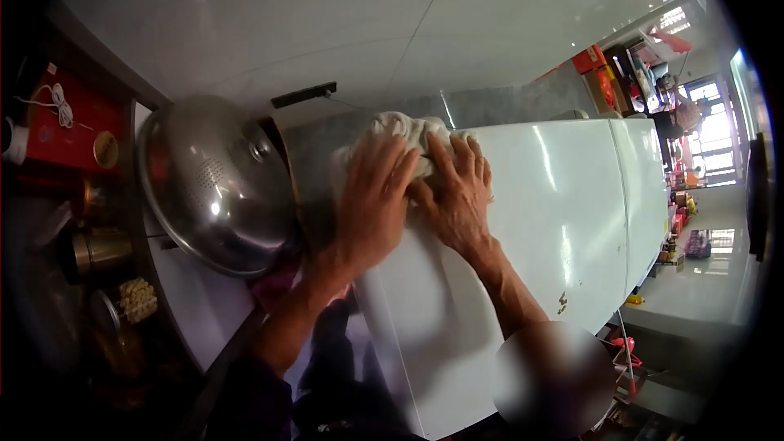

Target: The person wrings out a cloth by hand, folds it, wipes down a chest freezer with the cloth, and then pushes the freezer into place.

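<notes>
A crumpled pale cloth or dough-like mass (pixel 416 132) lies at the far edge of a white surface (pixel 563 196). My left hand (pixel 376 196) presses on its left part, palm down, with the fingers stretched out over it. On the right part rests my right hand (pixel 453 196), its fingers spread and slightly bent over the folds. The two hands are side by side, close together at the thumbs. Part of the mass is hidden under the fingers and palms.
A large metal bowl with small holes (pixel 212 188) stands upside down at the left. Farther left are a red box (pixel 77 126) with a white cable and several jars. A black bar (pixel 304 95) is beyond the hands. Windows and shelves show at the right.
</notes>
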Demonstrator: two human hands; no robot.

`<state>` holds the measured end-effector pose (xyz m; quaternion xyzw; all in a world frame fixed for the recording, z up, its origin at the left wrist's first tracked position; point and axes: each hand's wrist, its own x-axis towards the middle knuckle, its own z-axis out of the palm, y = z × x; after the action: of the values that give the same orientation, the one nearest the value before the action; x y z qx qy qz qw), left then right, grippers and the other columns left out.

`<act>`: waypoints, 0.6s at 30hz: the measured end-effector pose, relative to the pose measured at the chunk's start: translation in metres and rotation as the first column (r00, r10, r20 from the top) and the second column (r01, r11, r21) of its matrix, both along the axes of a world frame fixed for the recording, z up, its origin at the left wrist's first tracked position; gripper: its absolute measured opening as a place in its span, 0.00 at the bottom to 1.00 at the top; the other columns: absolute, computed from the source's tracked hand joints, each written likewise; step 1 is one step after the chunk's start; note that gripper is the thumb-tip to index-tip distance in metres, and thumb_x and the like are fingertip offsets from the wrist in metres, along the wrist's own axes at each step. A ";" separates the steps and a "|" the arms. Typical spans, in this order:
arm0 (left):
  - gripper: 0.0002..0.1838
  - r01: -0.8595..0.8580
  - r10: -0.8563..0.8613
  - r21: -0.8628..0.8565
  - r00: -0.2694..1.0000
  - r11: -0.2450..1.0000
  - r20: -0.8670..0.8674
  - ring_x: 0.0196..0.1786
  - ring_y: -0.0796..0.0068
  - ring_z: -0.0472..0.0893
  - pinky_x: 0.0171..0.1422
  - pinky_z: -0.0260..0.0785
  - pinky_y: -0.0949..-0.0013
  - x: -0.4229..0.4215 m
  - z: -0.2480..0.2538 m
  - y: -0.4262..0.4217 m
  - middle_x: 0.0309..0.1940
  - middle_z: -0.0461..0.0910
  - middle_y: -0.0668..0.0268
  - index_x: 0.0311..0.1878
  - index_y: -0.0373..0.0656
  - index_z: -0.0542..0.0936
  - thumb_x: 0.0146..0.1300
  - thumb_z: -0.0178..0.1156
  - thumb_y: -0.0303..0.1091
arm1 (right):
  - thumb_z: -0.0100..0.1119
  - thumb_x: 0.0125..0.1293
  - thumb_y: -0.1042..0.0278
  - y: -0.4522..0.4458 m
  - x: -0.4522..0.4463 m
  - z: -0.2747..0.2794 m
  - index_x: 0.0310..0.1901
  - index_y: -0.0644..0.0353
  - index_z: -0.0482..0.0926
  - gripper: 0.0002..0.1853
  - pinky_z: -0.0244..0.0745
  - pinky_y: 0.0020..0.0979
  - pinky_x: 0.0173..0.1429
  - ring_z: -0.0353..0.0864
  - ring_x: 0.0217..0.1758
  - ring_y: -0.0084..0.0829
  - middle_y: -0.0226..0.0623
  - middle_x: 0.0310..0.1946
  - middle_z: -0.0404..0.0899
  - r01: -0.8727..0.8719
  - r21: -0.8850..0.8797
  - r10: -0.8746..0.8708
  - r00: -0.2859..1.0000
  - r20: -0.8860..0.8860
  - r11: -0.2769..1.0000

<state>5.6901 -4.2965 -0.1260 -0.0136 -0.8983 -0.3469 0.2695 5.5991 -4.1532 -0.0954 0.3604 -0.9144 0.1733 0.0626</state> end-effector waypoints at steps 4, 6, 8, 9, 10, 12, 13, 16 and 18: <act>0.31 -0.113 0.114 -0.037 0.993 0.993 0.020 0.78 0.45 0.59 0.79 0.46 0.37 0.008 -0.003 0.001 0.72 0.64 0.51 0.72 0.38 0.67 0.64 0.58 0.26 | 0.68 0.55 0.56 -0.029 -0.008 -0.007 0.59 0.53 0.79 0.29 0.61 0.55 0.66 0.63 0.68 0.61 0.51 0.59 0.72 -0.003 -0.080 -0.013 0.981 -0.194 0.997; 0.31 -0.143 0.147 -0.062 0.987 0.988 0.060 0.76 0.44 0.61 0.77 0.46 0.32 0.011 0.001 0.001 0.71 0.65 0.50 0.70 0.37 0.69 0.63 0.60 0.27 | 0.67 0.58 0.55 -0.042 -0.029 -0.007 0.52 0.54 0.84 0.21 0.61 0.52 0.65 0.69 0.64 0.53 0.48 0.53 0.76 0.055 -0.039 -0.059 0.992 -0.115 0.998; 0.29 -0.157 0.158 -0.019 0.985 0.987 0.065 0.74 0.42 0.63 0.75 0.46 0.27 0.011 0.005 0.004 0.68 0.68 0.49 0.67 0.36 0.71 0.61 0.62 0.26 | 0.63 0.63 0.54 -0.052 -0.051 -0.006 0.50 0.56 0.84 0.18 0.58 0.52 0.69 0.70 0.65 0.50 0.48 0.54 0.78 0.107 0.079 -0.115 0.987 0.108 0.991; 0.28 -0.181 0.180 -0.002 0.979 0.984 0.091 0.74 0.43 0.62 0.75 0.46 0.26 0.011 0.001 0.004 0.68 0.68 0.51 0.65 0.38 0.73 0.60 0.65 0.30 | 0.63 0.63 0.55 -0.056 -0.058 -0.002 0.44 0.57 0.86 0.16 0.65 0.52 0.64 0.76 0.57 0.48 0.46 0.48 0.81 0.098 0.061 -0.102 0.993 0.061 0.993; 0.28 -0.178 0.178 -0.016 0.977 0.984 0.117 0.75 0.43 0.62 0.75 0.46 0.27 0.010 0.000 0.003 0.69 0.67 0.51 0.66 0.39 0.73 0.61 0.64 0.31 | 0.63 0.63 0.54 -0.061 -0.068 -0.003 0.44 0.58 0.86 0.16 0.67 0.52 0.62 0.77 0.55 0.49 0.47 0.48 0.81 0.091 0.111 -0.102 0.990 0.096 0.990; 0.29 -0.170 0.174 -0.036 0.969 0.985 0.178 0.75 0.43 0.61 0.76 0.45 0.28 0.010 -0.005 0.002 0.71 0.66 0.52 0.67 0.41 0.72 0.62 0.63 0.33 | 0.63 0.64 0.54 -0.067 -0.088 -0.007 0.45 0.58 0.85 0.16 0.72 0.52 0.58 0.78 0.53 0.51 0.48 0.47 0.80 0.069 0.219 -0.109 0.979 0.173 0.973; 0.29 -0.167 0.170 -0.031 0.968 0.985 0.184 0.76 0.42 0.60 0.76 0.45 0.28 0.011 -0.006 0.002 0.71 0.65 0.52 0.67 0.41 0.72 0.62 0.64 0.33 | 0.62 0.65 0.54 -0.069 -0.099 -0.013 0.45 0.58 0.86 0.17 0.75 0.50 0.55 0.80 0.50 0.51 0.49 0.45 0.83 0.059 0.254 -0.103 0.981 0.165 0.965; 0.29 -0.178 0.177 -0.011 0.967 0.984 0.182 0.77 0.40 0.57 0.77 0.44 0.28 0.010 -0.005 0.001 0.72 0.63 0.49 0.68 0.41 0.72 0.63 0.64 0.35 | 0.61 0.64 0.53 -0.079 -0.120 -0.019 0.38 0.58 0.87 0.16 0.78 0.51 0.48 0.84 0.48 0.50 0.45 0.39 0.85 -0.076 0.206 0.019 0.964 0.265 0.976; 0.30 -0.194 0.185 0.037 0.969 0.980 0.166 0.78 0.38 0.55 0.78 0.43 0.28 0.008 -0.006 0.003 0.73 0.61 0.47 0.68 0.41 0.72 0.63 0.64 0.36 | 0.60 0.64 0.53 -0.082 -0.131 -0.013 0.40 0.61 0.86 0.17 0.78 0.48 0.49 0.84 0.46 0.48 0.46 0.39 0.86 -0.199 0.287 0.071 0.913 0.402 0.937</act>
<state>5.6984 -4.2940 -0.1321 0.1077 -0.9048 -0.3433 0.2277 5.4678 -4.2356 -0.1085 0.3878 -0.8971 0.0931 -0.1904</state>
